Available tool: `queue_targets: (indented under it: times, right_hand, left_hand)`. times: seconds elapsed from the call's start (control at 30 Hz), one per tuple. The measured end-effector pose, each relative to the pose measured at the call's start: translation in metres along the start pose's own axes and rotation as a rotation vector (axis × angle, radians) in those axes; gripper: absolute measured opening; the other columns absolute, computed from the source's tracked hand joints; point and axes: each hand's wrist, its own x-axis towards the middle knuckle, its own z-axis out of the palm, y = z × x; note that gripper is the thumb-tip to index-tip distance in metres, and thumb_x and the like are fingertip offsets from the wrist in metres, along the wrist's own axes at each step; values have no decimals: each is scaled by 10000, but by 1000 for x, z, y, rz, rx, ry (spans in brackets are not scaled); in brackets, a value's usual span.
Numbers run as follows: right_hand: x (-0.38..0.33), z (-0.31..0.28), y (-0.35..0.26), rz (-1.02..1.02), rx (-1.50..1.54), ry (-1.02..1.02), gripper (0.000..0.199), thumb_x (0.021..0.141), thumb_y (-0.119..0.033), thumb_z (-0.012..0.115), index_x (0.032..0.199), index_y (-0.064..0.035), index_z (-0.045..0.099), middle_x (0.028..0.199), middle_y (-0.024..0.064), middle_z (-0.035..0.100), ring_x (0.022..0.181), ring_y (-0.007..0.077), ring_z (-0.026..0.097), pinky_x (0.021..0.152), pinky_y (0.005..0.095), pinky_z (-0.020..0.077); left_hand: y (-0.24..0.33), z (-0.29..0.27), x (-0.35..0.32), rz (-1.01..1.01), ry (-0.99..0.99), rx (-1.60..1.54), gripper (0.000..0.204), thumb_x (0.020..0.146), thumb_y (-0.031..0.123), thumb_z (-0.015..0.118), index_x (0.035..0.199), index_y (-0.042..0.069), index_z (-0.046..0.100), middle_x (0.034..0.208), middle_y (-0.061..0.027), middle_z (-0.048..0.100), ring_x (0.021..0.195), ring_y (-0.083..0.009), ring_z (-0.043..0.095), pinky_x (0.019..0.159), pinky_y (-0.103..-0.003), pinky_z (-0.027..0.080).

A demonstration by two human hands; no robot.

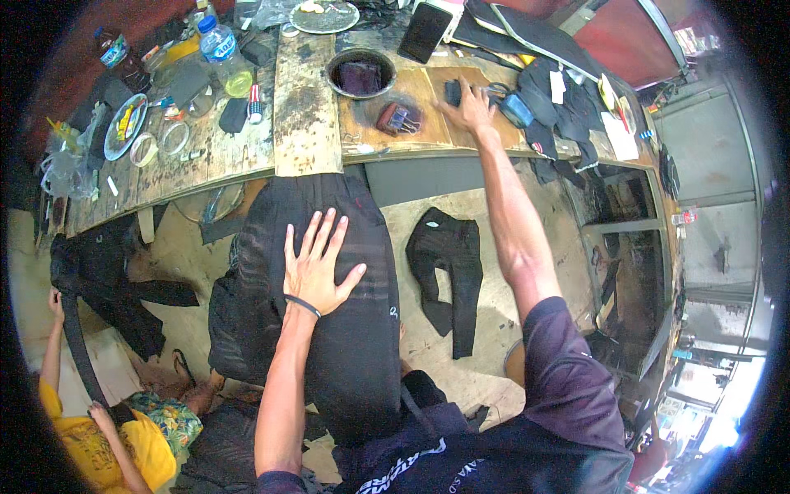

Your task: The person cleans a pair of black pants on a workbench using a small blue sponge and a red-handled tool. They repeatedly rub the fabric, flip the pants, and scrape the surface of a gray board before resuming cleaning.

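Note:
My left hand (317, 255) lies flat with fingers spread on a pair of black trousers (354, 329). The waistband of the trousers meets the near end of a narrow stained board (307, 107) that juts out from the workbench. Stretched out over the bench, my right hand (472, 109) has its fingers apart. They are beside or touching a small dark block (453, 92); whether they press on it I cannot tell. Scissors (499, 89) and a blue object (517, 109) are just right of that hand. To its left is a reddish block with metal clips (399, 119).
A bowl of dark liquid (360, 74) stands on the wooden workbench (239, 156). Bottles (217, 49), a plate (126, 127) and tape rolls (174, 137) crowd its left side. More black trousers (448, 272) lie on the floor. A person in yellow (107, 449) holds dark cloth at left.

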Motion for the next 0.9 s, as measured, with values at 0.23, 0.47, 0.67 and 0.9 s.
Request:
queue_targets:
  times: [0.23,0.47,0.67,0.9]
  right_hand:
    - [-14,-15,25,-134,307,232,611,885,-269,786,1433,-88,586,1303,241,692,1251,422,660,1048,498,535]
    - [-358,-132,-87,-154,821,-173,655,886,-67,756,1507,-40,550,1291,256,667,1211,421,660,1027,505,525]
    - [-405,-150,-131,111,463,-204,793,937,-532,785,1549,-108,511,1272,208,593,1137,406,581,973,532,470]
    - [-475,-154,-198,-690,355,-516,906,912,-724,673,1515,-59,551,1386,201,600,1272,401,540,1068,573,409]
  left_hand:
    - [2,3,-1,-3,3,48,885,954,621,649,1684,189,396,1758,-92,348,1633,-305,289,1323,-640,107]
    - [3,1,-5,0,17,53,883,965,625,647,1685,183,393,1754,-98,358,1632,-306,292,1324,-632,113]
    - [-2,8,-7,35,73,29,844,978,593,644,1674,177,408,1751,-100,360,1627,-306,301,1325,-627,109]
    - [-7,7,-8,9,20,16,654,1078,430,509,1668,163,414,1749,-98,370,1627,-301,306,1316,-638,109]
